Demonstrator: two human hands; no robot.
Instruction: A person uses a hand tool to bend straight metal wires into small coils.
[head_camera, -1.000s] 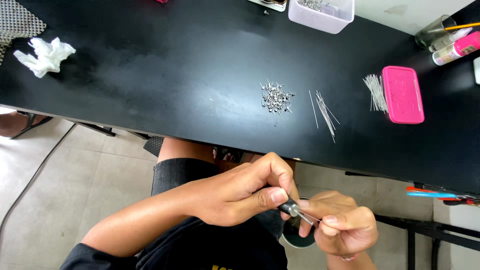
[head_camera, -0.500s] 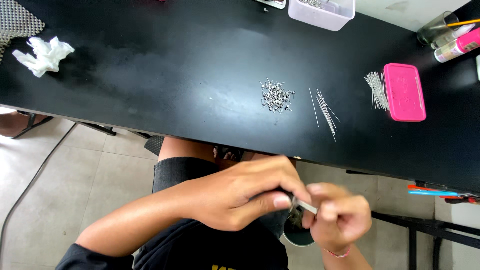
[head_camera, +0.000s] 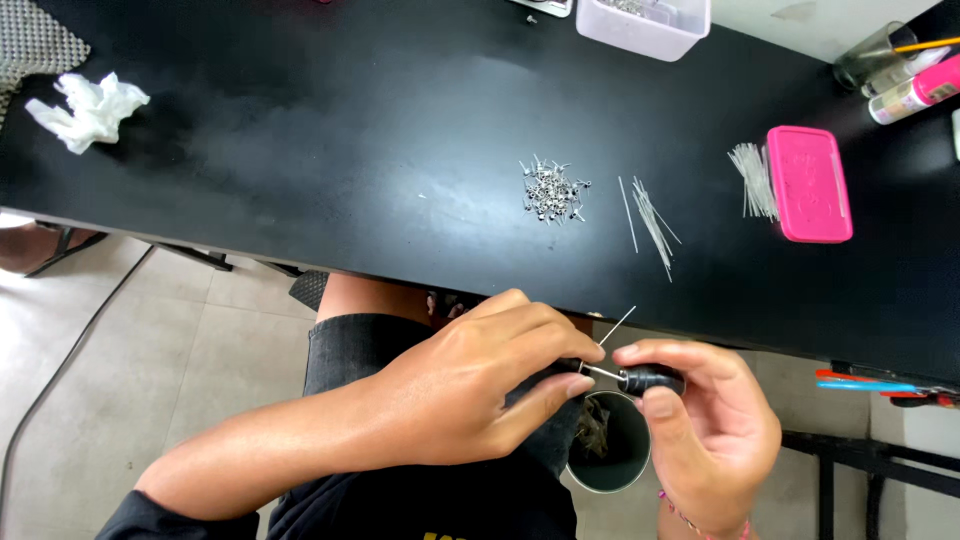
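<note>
My left hand (head_camera: 480, 385) and my right hand (head_camera: 705, 430) meet below the near edge of the black table (head_camera: 300, 150), over my lap. In my right hand is a small tool with a black handle (head_camera: 650, 379) and a metal tip. With thumb and fingertips, my left hand pinches a thin metal pin (head_camera: 615, 328) at that tip; the pin points up and to the right. A round black cup (head_camera: 607, 442) sits just beneath both hands.
On the table lie a heap of small metal pieces (head_camera: 551, 191), loose thin pins (head_camera: 652, 222), a second bunch of pins (head_camera: 750, 180) beside a pink lidded box (head_camera: 809, 182), a crumpled white tissue (head_camera: 88, 110), a clear tub (head_camera: 643, 22) and bottles (head_camera: 900, 70) at the far right.
My hands have shifted slightly upward and closer to the table edge. The thin pin now sticks up from the tool's tip between my fingers.
</note>
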